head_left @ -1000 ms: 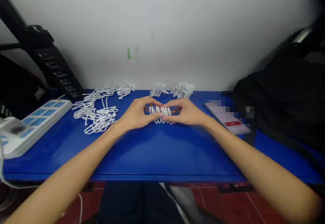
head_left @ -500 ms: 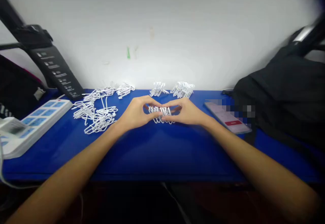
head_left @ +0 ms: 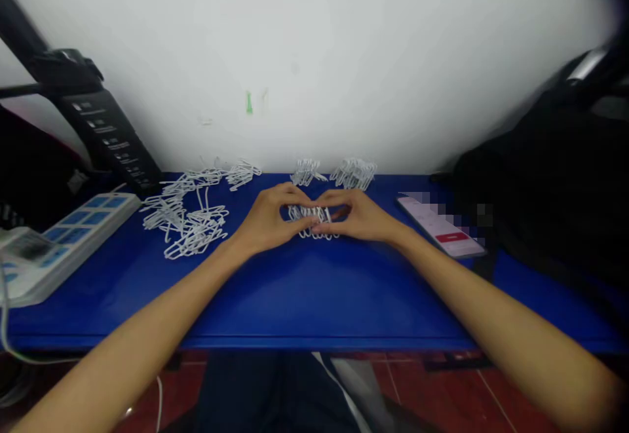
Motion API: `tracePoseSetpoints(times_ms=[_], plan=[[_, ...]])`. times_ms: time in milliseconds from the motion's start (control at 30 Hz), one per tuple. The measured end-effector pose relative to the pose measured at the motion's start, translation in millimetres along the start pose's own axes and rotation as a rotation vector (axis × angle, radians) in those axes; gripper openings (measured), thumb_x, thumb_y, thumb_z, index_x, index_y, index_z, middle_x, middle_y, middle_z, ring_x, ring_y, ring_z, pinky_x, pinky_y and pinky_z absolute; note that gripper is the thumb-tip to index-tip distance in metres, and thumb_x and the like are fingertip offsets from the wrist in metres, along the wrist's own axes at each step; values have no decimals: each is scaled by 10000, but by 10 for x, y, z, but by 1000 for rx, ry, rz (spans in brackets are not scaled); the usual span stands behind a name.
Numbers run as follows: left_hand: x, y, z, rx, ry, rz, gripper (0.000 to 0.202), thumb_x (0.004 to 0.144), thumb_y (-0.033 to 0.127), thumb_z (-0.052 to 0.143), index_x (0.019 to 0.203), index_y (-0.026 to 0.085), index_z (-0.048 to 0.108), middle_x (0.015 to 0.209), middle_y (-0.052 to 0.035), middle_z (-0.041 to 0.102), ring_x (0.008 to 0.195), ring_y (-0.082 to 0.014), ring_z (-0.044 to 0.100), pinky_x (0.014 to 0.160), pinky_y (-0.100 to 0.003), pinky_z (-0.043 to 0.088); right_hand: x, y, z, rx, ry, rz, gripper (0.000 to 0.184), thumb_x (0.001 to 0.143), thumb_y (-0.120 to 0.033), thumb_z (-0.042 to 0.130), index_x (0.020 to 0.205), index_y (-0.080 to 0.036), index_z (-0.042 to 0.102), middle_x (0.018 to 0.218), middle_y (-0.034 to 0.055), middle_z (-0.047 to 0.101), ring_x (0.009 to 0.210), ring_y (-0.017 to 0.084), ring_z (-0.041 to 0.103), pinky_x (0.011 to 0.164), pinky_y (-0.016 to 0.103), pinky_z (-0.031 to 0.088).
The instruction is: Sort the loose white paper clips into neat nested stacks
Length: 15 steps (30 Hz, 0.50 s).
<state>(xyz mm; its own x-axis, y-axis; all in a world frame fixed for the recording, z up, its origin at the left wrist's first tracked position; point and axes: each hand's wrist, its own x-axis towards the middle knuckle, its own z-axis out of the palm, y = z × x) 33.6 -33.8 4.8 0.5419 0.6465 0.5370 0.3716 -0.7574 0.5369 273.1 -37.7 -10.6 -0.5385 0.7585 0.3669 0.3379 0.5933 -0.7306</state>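
Between my two hands, on the blue table, is a row of white wire hooks (head_left: 319, 232) lined up side by side. My left hand (head_left: 278, 218) pinches the row from the left, thumb in front and fingers behind. From the right, my right hand (head_left: 356, 215) grips it the same way, and the fingertips of both hands meet near the middle. Fingers cover part of the row. Behind the hands, near the wall, stand two neat bundles of similar hooks, a smaller bundle (head_left: 307, 172) and a larger bundle (head_left: 354, 173). Left of my hands lies a tangled pile of hooks (head_left: 194, 230).
Another hook cluster (head_left: 242, 174) lies by the wall. A white power strip (head_left: 73, 230) with blue sockets is at the left, near a black labelled panel (head_left: 115, 138). To the right are a phone (head_left: 442, 226) and dark fabric (head_left: 550, 184). The table edge (head_left: 324, 341) runs in front.
My left thumb has shifted slightly right along the row, closer to the right hand's fingertips. Both hands keep their grip, and the picture's brightness has changed.
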Motion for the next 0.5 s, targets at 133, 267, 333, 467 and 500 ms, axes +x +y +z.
tracePoseSetpoints(times_ms=[133, 267, 333, 467, 500], plan=[[12, 13, -48, 22, -36, 36, 192, 905, 314, 779, 1072, 236, 831, 1065, -73, 779, 1002, -226, 715, 939, -389, 553, -4, 23, -12, 17, -15, 33, 515, 804, -483, 879, 1254, -242, 812, 1137, 66, 827, 977, 248, 765, 810, 338, 639], [15, 3, -42, 70, -56, 31, 205, 914, 314, 752, 1089, 216, 793, 1077, -78, 760, 1005, -228, 694, 924, -384, 538, -8, 53, -2, -2, 9, 79, 608, 791, -490, 889, 1333, -241, 773, 1161, 60, 835, 1010, 287, 786, 885, 396, 651], [7, -3, -31, 83, -58, 27, 252, 920, 347, 751, 1134, 215, 769, 1099, -84, 745, 1023, -235, 685, 937, -392, 533, -10, 63, 16, -19, 11, 80, 648, 791, -494, 888, 1368, -235, 750, 1148, 59, 837, 1014, 294, 790, 904, 420, 654], [-28, -44, -114, 97, -93, -12, 598, 821, 513, 851, 1317, 234, 667, 1256, -116, 678, 1123, -276, 658, 976, -426, 532, -17, 76, 48, -89, 35, 95, 796, 752, -503, 916, 1453, -210, 681, 1290, 88, 792, 1115, 323, 772, 1014, 488, 624], [-40, -68, -164, 103, -124, -31, 730, 755, 546, 896, 1360, 234, 632, 1285, -127, 661, 1146, -292, 649, 978, -435, 535, -19, 81, 52, -103, 37, 105, 826, 739, -503, 924, 1463, -197, 671, 1308, 100, 783, 1132, 331, 768, 1037, 498, 613]])
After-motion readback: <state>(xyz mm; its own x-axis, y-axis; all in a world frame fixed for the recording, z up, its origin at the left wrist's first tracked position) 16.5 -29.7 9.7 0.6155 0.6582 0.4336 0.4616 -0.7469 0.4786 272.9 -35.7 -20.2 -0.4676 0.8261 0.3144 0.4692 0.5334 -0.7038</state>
